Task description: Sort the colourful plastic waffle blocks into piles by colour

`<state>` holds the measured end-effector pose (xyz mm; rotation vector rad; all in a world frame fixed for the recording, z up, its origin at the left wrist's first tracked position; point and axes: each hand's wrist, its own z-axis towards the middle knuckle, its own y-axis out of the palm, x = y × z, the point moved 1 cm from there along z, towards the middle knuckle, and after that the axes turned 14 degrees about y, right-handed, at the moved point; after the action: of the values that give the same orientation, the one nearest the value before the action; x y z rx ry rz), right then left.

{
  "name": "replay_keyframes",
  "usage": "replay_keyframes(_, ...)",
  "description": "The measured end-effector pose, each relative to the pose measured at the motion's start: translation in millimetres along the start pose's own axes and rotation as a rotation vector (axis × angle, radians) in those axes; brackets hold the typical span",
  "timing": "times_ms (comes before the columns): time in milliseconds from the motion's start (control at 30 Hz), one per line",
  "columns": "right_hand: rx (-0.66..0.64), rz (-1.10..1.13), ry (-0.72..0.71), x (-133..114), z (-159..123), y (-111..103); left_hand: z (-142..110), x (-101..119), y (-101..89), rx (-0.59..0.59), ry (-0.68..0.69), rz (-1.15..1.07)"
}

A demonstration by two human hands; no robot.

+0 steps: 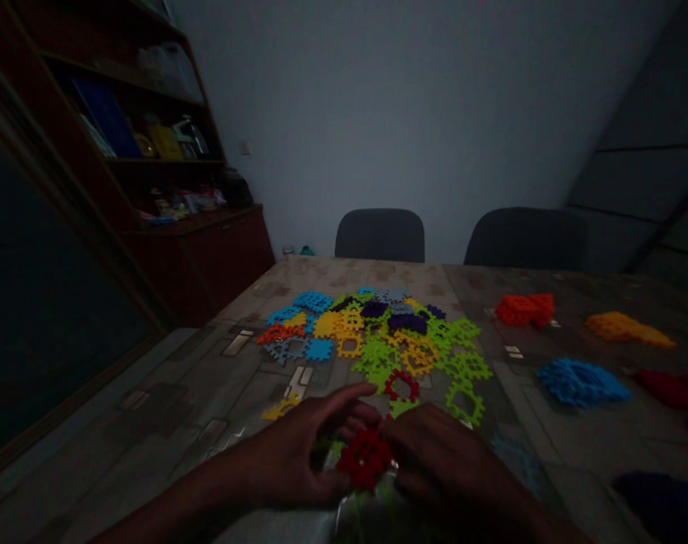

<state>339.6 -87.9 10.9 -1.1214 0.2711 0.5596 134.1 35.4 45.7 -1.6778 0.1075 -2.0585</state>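
Close in front of me is a red toothed plastic building piece (365,458) with holes in its middle. My left hand (313,446) curves around its left side, thumb at the lower edge and curled fingers near the top, the index finger stretched out above. Against the right edge of the same piece presses my right hand (439,453), its fingertips partly hidden in the dim light. Just beyond my hands lies a red ring-shaped piece (402,386). Some green shows under the red piece, too dark to make out.
A spread of mixed interlocking pieces (377,332) covers the table's middle. On the right stand sorted clusters: orange (525,310), yellow (627,329), blue (582,381), red (675,389) and dark purple (664,499). Two chairs (380,234) line the far edge; a shelf cabinet (208,253) stands left.
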Motion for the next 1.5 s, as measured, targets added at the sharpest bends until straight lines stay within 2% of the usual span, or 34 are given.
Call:
replay_keyframes(67, 0.101, -0.008, -0.081, -2, -9, 9, 3, 5, 12.6, -0.083, 0.015, -0.046)
replay_keyframes(133, 0.122, -0.014, -0.118, -3, -15, 11, 4, 6, 18.5, -0.117, 0.025, -0.094)
replay_keyframes(233, 0.063, -0.1, -0.05, -4, -16, 3, 2, -2, 14.5, -0.029, 0.013, -0.019)
replay_keyframes(333, 0.145, -0.209, 0.027, -2, -9, -7, -3, -17, 3.2, 0.141, -0.025, 0.186)
replay_keyframes(400, 0.221, -0.298, 0.025, -2, -3, -8, -6, -26, -0.9, 0.168, -0.022, 0.317)
replay_keyframes(500, 0.244, -0.449, -0.032, -4, 6, 2, -10, -34, 1.8, 0.127, -0.033, 0.415)
replay_keyframes(600, 0.184, -0.454, -0.046, -10, 12, 16, -11, -36, 8.0, 0.128, -0.054, 0.409)
replay_keyframes(700, 0.048, -0.292, 0.058, -12, 15, 21, -10, -34, 9.9, 0.133, -0.039, 0.392)
replay_keyframes(767, -0.056, -0.207, 0.113, -8, 17, 13, -10, -32, 8.0, 0.129, -0.048, 0.4)
replay_keyframes(967, -0.331, -0.084, 0.165, 21, 15, -36, -9, -25, 2.5, 0.155, -0.178, 0.498)
replay_keyframes(1100, -0.446, -0.043, 0.162, 27, 14, -40, -10, -23, 7.8, 0.152, -0.197, 0.511)
replay_keyframes(1367, -0.536, 0.027, 0.036, 4, 44, -30, -16, -28, 11.8, 0.134, -0.218, 0.424)
replay_keyframes(1500, -0.554, 0.063, 0.077, 4, 49, -31, -17, -26, 11.8, 0.151, -0.217, 0.384)
